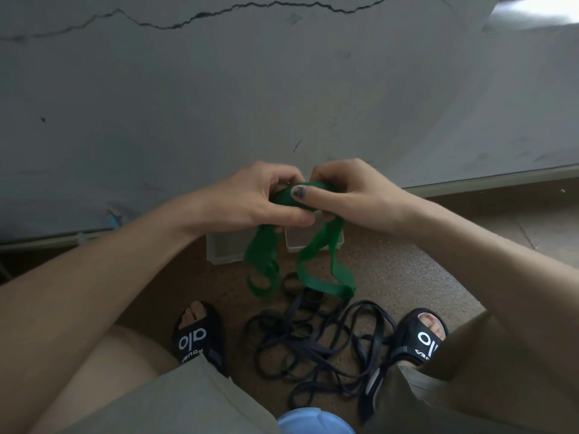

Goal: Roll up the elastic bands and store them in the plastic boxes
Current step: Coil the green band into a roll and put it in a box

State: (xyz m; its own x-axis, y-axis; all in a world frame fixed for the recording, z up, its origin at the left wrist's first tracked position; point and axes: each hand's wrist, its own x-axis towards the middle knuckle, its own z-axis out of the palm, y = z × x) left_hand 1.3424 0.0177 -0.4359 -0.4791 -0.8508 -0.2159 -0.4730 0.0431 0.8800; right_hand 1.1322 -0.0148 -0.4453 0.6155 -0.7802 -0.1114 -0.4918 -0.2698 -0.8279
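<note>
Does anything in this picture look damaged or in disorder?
Yes. A long dark crack runs across the grey wall near the top. On the brown floor, the dark elastic bands lie in a tangled heap between the person's feet.

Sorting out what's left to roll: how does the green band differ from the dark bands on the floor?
The green band is wide and bright; the dark bands are narrow and blackish. The green band is held up by the left hand and right hand, partly rolled between them with loops hanging down; the dark bands lie untouched in a tangled heap between the sandals. Both are flat, looping strips, and neither is in a box yet.
</note>
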